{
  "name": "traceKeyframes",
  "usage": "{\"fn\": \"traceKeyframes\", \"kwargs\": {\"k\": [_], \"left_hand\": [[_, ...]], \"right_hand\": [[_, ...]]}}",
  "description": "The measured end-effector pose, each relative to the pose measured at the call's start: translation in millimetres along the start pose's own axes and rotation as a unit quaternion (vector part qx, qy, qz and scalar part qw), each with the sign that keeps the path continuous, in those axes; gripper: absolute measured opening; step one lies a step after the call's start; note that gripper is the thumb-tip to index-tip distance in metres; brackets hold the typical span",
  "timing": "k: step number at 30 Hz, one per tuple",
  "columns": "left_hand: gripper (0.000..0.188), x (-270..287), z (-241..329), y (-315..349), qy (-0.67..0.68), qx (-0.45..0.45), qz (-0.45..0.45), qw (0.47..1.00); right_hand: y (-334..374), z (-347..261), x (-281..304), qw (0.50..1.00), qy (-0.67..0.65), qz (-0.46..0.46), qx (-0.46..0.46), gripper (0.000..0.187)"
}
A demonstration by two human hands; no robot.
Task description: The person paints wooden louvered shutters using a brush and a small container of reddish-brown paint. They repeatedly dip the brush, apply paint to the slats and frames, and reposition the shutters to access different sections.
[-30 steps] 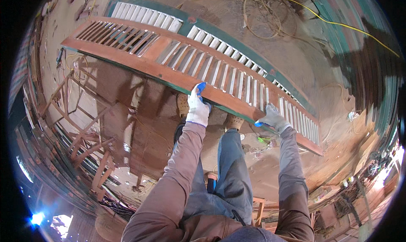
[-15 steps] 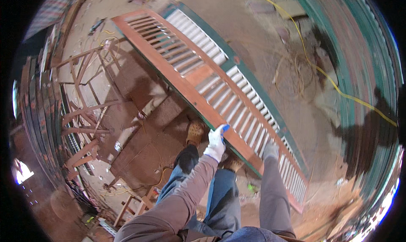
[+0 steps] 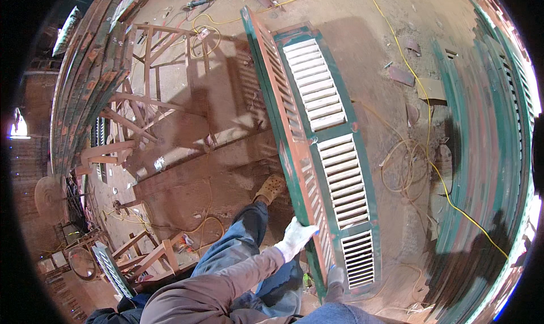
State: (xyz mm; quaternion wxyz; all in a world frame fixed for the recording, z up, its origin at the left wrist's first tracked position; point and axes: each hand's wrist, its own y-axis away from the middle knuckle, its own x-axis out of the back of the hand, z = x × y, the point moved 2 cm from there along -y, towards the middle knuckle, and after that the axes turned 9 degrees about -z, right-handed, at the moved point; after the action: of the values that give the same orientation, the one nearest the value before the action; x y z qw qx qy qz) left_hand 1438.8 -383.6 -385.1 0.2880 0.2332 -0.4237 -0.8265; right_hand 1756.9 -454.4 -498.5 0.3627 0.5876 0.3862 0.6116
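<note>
A louvered shutter with a sanded brown face and green edge stands steeply tilted on its long side before me. My left hand, in a white glove with blue on it, is closed over its upper green edge near the close end. Low on the brown face, my right hand grips the shutter by its near end; the fingers are partly hidden. A second shutter, green-framed with whitish slats, lies just to the right, partly covered by the tilted one.
Stacked green shutters fill the right side, with a yellow cord running along them. A wooden trestle frame and stacked dark boards stand left. An angle grinder lies far off. My foot in a tan clog rests beside the shutter.
The brown-faced shutter has turned from nearly flat to steeply tilted, its far end swinging right in view. More of the green shutter is uncovered. Both hands stay on the tilted one.
</note>
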Motion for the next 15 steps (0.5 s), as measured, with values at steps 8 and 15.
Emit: {"fn": "traceKeyframes", "kwargs": {"k": [8, 15], "left_hand": [[0.025, 22.4, 30.5, 168.9, -0.159, 0.077, 0.037, 0.984], [0.025, 22.2, 80.7, 284.9, -0.391, 0.064, -0.158, 0.904]], "right_hand": [[204.6, -10.7, 95.1, 0.987, 0.144, -0.074, 0.007, 0.040], [91.8, -45.4, -9.9, 0.630, -0.741, -0.228, 0.031, 0.052]]}}
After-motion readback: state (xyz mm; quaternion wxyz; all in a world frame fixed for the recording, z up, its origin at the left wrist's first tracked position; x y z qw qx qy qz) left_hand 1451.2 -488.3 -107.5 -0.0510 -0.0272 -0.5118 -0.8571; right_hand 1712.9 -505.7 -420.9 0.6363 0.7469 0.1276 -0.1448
